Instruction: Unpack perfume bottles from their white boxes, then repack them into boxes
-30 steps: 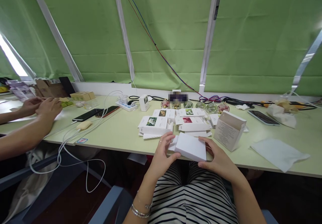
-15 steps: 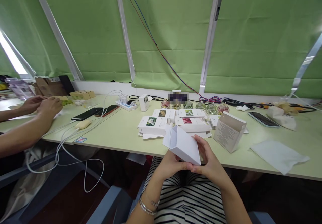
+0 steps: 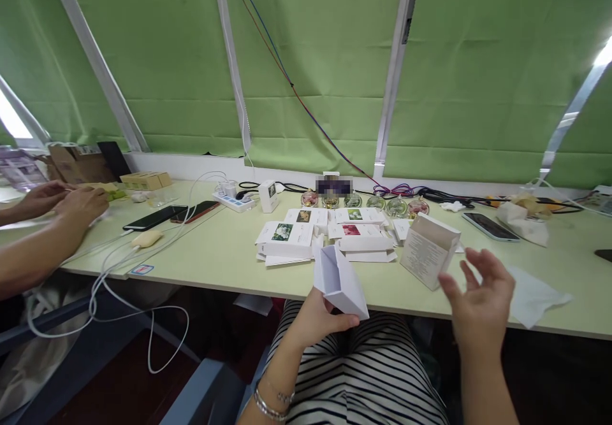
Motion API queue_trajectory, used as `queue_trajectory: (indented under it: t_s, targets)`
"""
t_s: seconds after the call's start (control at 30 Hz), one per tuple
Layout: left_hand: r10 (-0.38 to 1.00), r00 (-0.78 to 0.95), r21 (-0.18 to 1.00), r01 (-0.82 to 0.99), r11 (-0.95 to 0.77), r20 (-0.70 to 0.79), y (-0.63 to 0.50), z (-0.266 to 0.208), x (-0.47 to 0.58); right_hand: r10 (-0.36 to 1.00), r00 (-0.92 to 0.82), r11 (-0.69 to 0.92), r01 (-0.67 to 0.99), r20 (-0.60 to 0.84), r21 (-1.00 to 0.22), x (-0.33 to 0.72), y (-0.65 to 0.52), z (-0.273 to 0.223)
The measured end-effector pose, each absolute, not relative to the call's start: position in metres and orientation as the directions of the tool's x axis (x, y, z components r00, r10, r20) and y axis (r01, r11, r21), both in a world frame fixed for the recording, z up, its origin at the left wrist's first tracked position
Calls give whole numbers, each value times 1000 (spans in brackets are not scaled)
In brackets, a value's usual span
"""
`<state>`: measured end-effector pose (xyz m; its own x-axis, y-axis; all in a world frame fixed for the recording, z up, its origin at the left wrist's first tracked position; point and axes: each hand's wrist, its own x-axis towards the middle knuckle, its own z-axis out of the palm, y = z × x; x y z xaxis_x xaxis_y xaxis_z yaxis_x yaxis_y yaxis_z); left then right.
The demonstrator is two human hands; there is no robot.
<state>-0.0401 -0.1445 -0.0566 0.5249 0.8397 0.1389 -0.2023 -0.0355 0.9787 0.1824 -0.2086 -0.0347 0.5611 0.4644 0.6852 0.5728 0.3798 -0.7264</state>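
Note:
My left hand (image 3: 321, 320) grips a plain white paper box (image 3: 351, 285) from below, above my lap at the table edge. The box is tilted, its near opening facing up and to the left. Raised to the right, my right hand (image 3: 480, 297) has its fingers apart and holds nothing. It is nearest to a printed carton (image 3: 427, 253) standing with its top open. Flat white boxes with flower pictures, among them one with a white flower (image 3: 287, 234) and one with a red flower (image 3: 356, 232), lie in front of me. Behind them stand several small round glass bottles (image 3: 375, 202).
A white tissue (image 3: 538, 294) and a phone (image 3: 491, 226) lie on the right. To the left are two more phones (image 3: 155, 218), a power strip (image 3: 234, 201) and looping white cables. A co-worker's hands (image 3: 81, 205) are at the far left.
My right hand has let go of the white box and moved right, opening beside the printed carton. The left hand keeps the box, now turned so its opening shows more.

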Motion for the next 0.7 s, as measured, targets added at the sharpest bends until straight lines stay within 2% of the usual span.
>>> queue_trajectory:
  t_s: [0.03, 0.17, 0.23, 0.47, 0.7]
  targets:
    - [839, 525, 979, -198, -40, 140, -144, -57, -40, 465, 596, 346, 558, 655, -754, 194, -205, -34]
    - [829, 534, 975, -216, -53, 163, -142, -61, -41, 743, 556, 117, 439, 372, -891, 222, -186, -42]
    - [819, 550, 974, -220, -49, 165, -141, -63, -41, 818, 506, 45, 418, 274, -907, 224, -181, -48]
    - [790, 585, 976, -204, -77, 184, -143, -58, -44, 912, 253, 165, 498, 324, -851, 214, -174, -46]
    - [790, 578, 971, -223, -90, 206, -143, -57, -41, 948, 231, 83, 489, 221, -868, 212, -154, -35]
